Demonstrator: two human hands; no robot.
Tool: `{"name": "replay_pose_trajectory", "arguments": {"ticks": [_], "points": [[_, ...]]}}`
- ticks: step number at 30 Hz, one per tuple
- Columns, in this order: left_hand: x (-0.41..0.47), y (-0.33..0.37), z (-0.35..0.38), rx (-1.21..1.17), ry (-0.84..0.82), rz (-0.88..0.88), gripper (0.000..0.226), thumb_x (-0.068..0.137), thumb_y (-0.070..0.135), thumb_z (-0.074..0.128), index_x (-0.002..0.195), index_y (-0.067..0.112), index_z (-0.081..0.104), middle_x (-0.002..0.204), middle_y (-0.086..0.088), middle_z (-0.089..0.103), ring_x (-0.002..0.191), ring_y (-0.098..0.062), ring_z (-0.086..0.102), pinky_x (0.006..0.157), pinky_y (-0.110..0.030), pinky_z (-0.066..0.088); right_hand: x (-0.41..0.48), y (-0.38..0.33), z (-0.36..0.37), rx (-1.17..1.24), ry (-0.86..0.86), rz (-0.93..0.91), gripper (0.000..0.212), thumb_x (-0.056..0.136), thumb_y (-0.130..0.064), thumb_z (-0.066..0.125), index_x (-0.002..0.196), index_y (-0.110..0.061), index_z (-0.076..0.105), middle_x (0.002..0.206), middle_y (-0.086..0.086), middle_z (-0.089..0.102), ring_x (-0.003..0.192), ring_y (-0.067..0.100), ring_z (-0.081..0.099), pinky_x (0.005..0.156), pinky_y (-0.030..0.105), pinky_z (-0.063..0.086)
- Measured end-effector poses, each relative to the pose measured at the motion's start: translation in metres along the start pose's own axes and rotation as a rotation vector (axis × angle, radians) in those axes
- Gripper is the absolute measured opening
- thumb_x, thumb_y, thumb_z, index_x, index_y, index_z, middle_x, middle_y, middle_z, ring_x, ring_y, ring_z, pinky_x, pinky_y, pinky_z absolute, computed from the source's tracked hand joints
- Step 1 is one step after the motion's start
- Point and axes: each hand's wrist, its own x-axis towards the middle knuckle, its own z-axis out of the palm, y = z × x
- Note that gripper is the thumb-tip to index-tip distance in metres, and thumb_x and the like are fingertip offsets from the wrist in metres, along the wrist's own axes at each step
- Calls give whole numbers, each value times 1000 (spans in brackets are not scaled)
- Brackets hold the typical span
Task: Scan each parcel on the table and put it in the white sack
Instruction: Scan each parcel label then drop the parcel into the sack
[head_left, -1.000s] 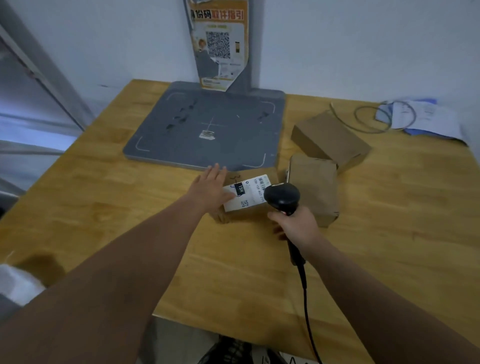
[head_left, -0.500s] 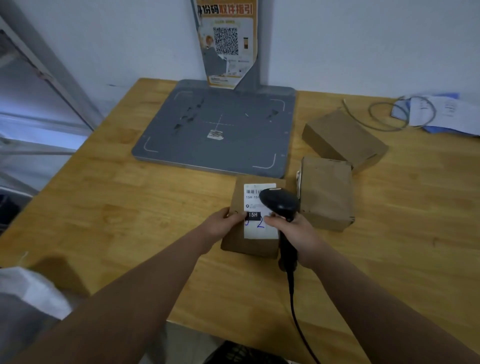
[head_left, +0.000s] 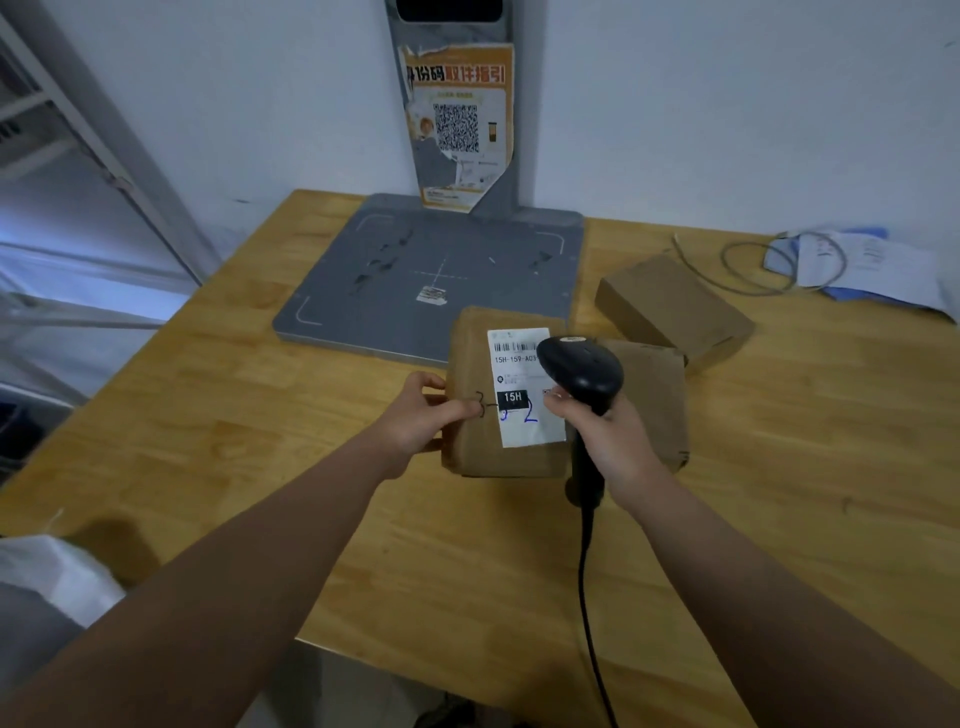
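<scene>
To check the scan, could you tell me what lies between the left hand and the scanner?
In the head view, the parcel: the left hand grips its left edge, and the scanner in the right hand overlaps its white label.

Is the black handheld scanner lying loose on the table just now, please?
No, the right hand grips the scanner by its handle, its head near the label of the parcel that the left hand holds.

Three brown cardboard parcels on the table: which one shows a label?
The brown cardboard parcel the left hand grips: its white barcode label faces up. The middle parcel and the far right parcel show only plain brown card.
</scene>
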Motion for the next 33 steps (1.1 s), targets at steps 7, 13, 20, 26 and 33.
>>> {"name": "replay_pose_trajectory", "arguments": {"ticks": [7, 13, 20, 26, 33], "points": [[4, -8, 8, -41, 109, 79, 77, 75, 20, 82, 134, 20, 33, 127, 0, 48, 112, -21, 55, 95, -43, 51, -14, -3, 6, -233, 34, 35, 29, 89, -19, 67, 66, -6, 55, 52, 7, 50, 43, 14, 45, 48, 22, 40], [8, -13, 9, -69, 131, 81, 82, 76, 18, 81, 139, 22, 30, 130, 2, 47, 116, -22, 52, 99, -44, 49, -28, -1, 3, -156, 57, -27, 23, 84, -9, 69, 67, 2, 58, 57, 15, 50, 52, 25, 46, 57, 35, 39], [11, -18, 6, -54, 153, 74, 81, 76, 19, 81, 139, 21, 30, 132, 0, 47, 116, -22, 52, 101, -45, 47, -34, 0, 4, -228, 96, -65, 26, 87, -14, 69, 65, -5, 57, 55, 12, 49, 45, 16, 47, 49, 27, 42], [9, -21, 4, -32, 184, 73, 82, 76, 20, 81, 140, 20, 29, 136, -1, 46, 113, -20, 50, 101, -43, 46, -31, -2, 10, -360, 164, 7, 27, 87, -23, 66, 67, -6, 59, 49, 6, 55, 36, 10, 49, 42, 21, 43], [8, -21, 2, -22, 191, 71, 83, 77, 20, 80, 141, 21, 28, 141, -4, 43, 115, -20, 47, 101, -44, 46, -30, -2, 13, -372, 167, 58, 30, 86, -22, 65, 63, -5, 57, 47, 6, 52, 34, 12, 47, 42, 22, 42]]}}
